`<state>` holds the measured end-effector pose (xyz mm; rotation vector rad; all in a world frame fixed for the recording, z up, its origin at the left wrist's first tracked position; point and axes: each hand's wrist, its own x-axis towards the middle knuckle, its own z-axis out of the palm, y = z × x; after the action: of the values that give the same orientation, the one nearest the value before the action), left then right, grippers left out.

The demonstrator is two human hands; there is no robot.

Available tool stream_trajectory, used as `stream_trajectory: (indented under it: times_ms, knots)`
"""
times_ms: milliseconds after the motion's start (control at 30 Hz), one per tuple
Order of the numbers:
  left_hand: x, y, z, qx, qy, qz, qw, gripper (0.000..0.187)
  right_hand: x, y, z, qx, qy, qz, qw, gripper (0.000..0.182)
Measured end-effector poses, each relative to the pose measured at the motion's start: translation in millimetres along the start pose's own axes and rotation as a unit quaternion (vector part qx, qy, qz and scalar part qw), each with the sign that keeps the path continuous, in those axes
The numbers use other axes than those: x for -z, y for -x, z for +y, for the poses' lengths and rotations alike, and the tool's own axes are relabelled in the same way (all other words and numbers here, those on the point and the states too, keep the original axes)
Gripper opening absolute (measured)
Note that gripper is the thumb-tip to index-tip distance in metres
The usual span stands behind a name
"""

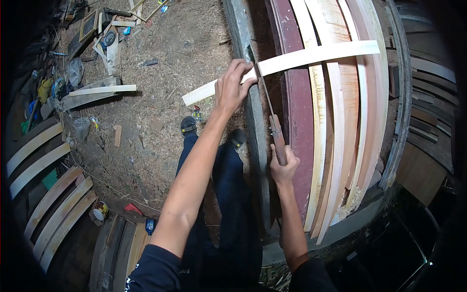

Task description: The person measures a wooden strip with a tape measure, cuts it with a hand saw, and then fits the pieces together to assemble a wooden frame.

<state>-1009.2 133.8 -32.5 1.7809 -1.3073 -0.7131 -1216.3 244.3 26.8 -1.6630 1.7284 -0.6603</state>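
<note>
Pale wooden strip (331, 55) lying across 1 rough grey beam (255, 117) and the long planks (349, 112), above ground (165, 44) strewn with shavings! 2 hands working: the left hand (233, 83) clasps the strip between thumb and fingers; the right hand (286, 166) wraps 1 wooden-handled saw (277, 134), thin blade crossing the strip.

Pale narrow plank (321, 54), lying crosswise; wooden-handled saw (274, 120), blade across plank.

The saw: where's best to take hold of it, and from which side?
Probably by the brown handle, coming from its near end, as the right hand does: it's thicker and points back, while the thin blade runs away across the board.
</note>
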Motion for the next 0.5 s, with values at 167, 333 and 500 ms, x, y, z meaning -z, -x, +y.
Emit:
stream_trajectory:
  times_ms: [167, 333, 500]
  knots:
    - [3.4, -3.0, -7.0, -0.046, -0.015, -0.01, 0.999, 0.035, 3.5, 0.0, -13.6, -0.005, 0.014, 0.007, 1.0, 0.033]
    - [6.4, -3.9, -10.5, -0.068, -0.013, -0.044, 0.997, 0.039, -24.4, -37.0, -29.0, -0.016, -0.008, 0.0, 1.0, 0.033]
    - [6.8, -6.5, -6.6, -0.061, -0.017, -0.03, 0.998, 0.038, -34.5, -34.4, -23.2, -0.014, -0.054, 0.027, 0.998, 0.032]
